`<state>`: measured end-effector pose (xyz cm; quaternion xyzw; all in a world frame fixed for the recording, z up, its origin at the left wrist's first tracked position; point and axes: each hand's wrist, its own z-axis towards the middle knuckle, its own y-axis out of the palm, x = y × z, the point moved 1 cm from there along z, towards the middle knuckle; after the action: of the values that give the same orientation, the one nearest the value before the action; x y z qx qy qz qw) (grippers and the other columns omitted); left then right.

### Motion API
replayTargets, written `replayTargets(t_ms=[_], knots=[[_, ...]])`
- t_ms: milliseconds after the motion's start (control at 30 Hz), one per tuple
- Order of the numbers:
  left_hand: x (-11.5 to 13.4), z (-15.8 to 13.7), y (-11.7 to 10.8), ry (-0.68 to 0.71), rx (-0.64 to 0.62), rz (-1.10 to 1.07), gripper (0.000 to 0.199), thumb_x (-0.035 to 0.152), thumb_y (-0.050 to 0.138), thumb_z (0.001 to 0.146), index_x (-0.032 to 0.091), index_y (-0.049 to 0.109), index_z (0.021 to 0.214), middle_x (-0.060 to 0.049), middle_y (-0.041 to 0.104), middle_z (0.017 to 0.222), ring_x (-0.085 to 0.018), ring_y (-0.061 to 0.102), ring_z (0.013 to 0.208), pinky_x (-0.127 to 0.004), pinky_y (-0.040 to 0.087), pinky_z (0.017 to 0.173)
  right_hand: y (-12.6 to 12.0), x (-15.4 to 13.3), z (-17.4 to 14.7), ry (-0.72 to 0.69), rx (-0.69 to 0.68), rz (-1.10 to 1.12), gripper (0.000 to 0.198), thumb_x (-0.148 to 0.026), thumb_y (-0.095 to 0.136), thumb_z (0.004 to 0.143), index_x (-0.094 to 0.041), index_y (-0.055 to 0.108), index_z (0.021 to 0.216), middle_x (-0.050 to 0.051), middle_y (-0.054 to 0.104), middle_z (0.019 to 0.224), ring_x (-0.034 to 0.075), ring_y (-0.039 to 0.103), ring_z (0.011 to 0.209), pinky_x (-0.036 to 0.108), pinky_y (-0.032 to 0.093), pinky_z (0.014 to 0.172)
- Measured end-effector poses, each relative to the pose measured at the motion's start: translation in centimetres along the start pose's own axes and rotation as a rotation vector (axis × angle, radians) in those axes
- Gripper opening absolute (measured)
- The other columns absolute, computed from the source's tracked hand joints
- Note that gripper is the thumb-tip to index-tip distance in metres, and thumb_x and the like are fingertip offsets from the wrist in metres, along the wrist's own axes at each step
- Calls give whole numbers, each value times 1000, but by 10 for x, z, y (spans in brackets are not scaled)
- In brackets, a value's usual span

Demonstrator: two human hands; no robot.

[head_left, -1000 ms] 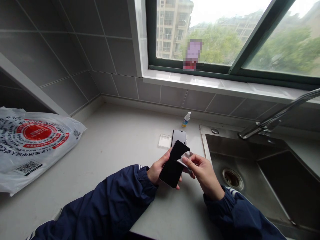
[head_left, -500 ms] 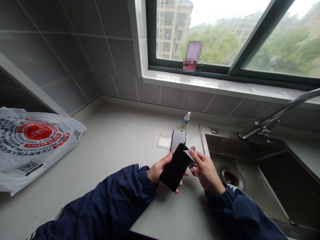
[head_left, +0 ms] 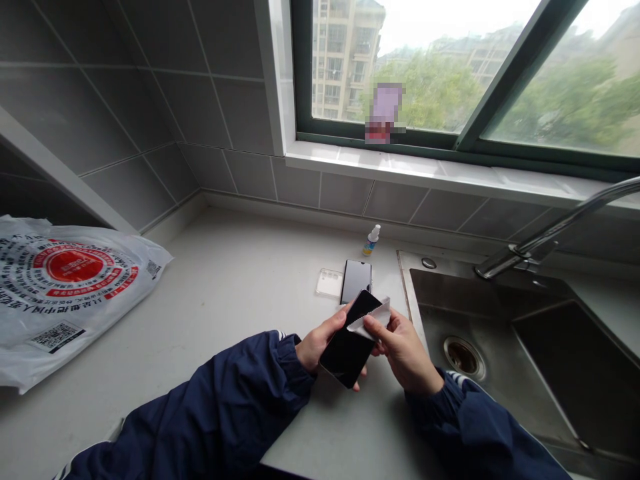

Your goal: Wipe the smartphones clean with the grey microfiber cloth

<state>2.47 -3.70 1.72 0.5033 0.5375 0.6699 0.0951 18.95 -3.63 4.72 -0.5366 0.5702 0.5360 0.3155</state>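
A black smartphone point(head_left: 345, 353) lies tilted in my left hand point(head_left: 317, 340), thumb along its left edge and fingertips showing past its right edge. My right hand point(head_left: 407, 353) pinches a small pale cleaning cloth with zigzag edges point(head_left: 377, 315), which rests across the upper part of the screen. Just beyond, a second phone point(head_left: 357, 277) lies screen up on the counter, its lower end hidden behind the held phone. Beside that phone is a clear phone case point(head_left: 329, 283). A small spray bottle point(head_left: 371, 240) with a white top stands behind them.
To the right, a steel sink point(head_left: 406, 287) is set into the white counter point(head_left: 240, 267), with a chrome faucet point(head_left: 515, 257) over it. At the left lies a white plastic bag point(head_left: 115, 293) with red print. A window with a white sill point(head_left: 400, 168) runs along the back.
My right hand has moved left and slightly down, bringing the cloth from the phone's upper right edge across its screen. The cloth now shows spread wider. My left hand keeps its hold.
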Motion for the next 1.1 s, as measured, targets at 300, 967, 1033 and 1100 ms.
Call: replayTargets(t_ms=[300,967,1033,1100], knots=[[1,-2,8,-14,-19,19,63,56,30,96,37,9,153,-19,67,109,-28,72,75,-40,58,52,-2,10,1,-59,125,13,42,-54,65,87,-17,57,70,-5,46,48,8,42,38,19,30,33],[-2,2,1,-54,42,-43,71,62,27,94,29,9,154,-19,68,103,-29,72,71,-41,57,50,7,-3,0,-13,53,58,44,-46,78,77,-15,67,107,2,60,73,9,47,52,18,35,38],[-1,1,4,-54,11,-32,70,59,28,95,32,3,154,-18,69,101,-28,72,70,-39,57,49,6,-5,0,-12,42,57,42,-47,75,80,-14,68,105,2,59,70,11,47,50,19,35,35],[-1,1,6,-49,-33,-32,69,56,29,96,34,-2,153,-18,70,101,-28,72,70,-38,57,49,6,-8,-1,-13,33,64,39,-48,71,83,-15,68,104,2,59,70,12,48,50,19,35,33]])
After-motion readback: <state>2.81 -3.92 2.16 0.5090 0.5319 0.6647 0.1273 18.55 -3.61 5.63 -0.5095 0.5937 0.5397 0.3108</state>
